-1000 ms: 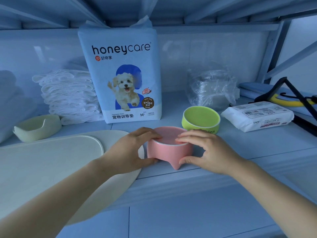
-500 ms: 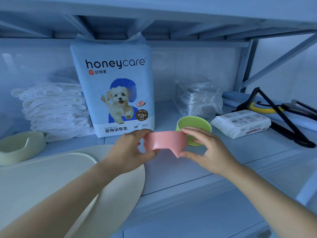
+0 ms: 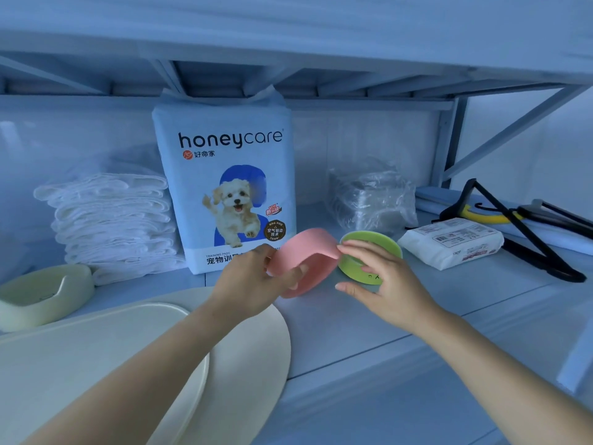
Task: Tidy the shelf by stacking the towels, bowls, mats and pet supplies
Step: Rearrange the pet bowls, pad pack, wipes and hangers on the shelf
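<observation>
As the pink pet bowl [image 3: 305, 258] comes up off the shelf [image 3: 369, 332] and tips onto its side, we carry it in the left hand [image 3: 253, 281] alone, thumb across its wall and fingers curled behind. The right hand [image 3: 388, 284] has eased out of the pinch it held half a second ago and now lies open, one fingertip just touching the raised rim.

A second ago the bowl stood on its feet near the shelf's front edge with both hands around it. Now it hangs tilted and clear of the board, just beside the green bowl [image 3: 375, 240], which stands upright in its old place, partly hidden behind the right hand.

We read this as the approach to stacking the two bowls — begun, not finished. The pink one probably has to be levelled before it can sit on the green one.

The other things on the shelf look untouched:
- The folded towels [image 3: 112, 220] lie stacked at the left, beside the upright honeycare training-pad pack [image 3: 227, 175].
- A cream bowl [image 3: 41, 293] sits apart at the far left.
- The cream mats [image 3: 96, 348] overlap and hang over the front edge.
- A wipes pack [image 3: 452, 242] lies near the black hangers [image 3: 513, 226] at the right.
</observation>
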`<state>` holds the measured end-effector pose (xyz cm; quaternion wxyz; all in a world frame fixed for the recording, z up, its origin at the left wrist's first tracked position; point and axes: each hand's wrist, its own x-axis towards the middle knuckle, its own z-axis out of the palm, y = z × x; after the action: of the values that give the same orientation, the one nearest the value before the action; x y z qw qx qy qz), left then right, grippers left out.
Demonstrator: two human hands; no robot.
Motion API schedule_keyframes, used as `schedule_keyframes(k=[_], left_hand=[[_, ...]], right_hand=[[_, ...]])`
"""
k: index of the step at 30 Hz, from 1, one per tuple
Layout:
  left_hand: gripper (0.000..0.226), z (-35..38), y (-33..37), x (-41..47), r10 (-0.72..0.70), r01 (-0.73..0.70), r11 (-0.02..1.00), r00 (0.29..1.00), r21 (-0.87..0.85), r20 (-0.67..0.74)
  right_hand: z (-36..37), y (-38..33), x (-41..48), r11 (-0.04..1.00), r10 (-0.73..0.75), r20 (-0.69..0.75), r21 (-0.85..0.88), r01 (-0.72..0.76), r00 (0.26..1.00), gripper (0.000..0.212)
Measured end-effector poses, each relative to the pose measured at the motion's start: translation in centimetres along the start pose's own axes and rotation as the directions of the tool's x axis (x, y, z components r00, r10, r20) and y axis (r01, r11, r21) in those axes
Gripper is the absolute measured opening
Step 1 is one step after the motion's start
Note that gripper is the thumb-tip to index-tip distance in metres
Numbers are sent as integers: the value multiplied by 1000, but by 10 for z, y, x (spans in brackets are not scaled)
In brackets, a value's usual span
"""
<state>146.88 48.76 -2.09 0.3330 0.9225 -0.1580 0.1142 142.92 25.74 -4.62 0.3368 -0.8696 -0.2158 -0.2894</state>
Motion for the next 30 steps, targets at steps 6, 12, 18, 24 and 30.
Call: schedule_keyframes(k=[6,12,18,24,30], left_hand=[[61,-7,2,6,-93,94,990,996,-106,11],[66,-4,6,9,-181,180,966,983,-185,12],[68,11,26,14,-187,183,977,982,-113,-29],[42,25,43,13,-408,397,610,899,-685,158],[61,31,27,8,-462,444,745,882,-497,95]], right_hand=[[5,5,-1,1000,5,11,-10,-5,1000,57],[13,8,9,999,-48,49,-16,49,998,55],[16,15,16,996,-83,129,17,82,988,44],[19,22,24,993,-94,139,88,82,986,45],[21,32,29,985,-158,211,95,140,965,14]])
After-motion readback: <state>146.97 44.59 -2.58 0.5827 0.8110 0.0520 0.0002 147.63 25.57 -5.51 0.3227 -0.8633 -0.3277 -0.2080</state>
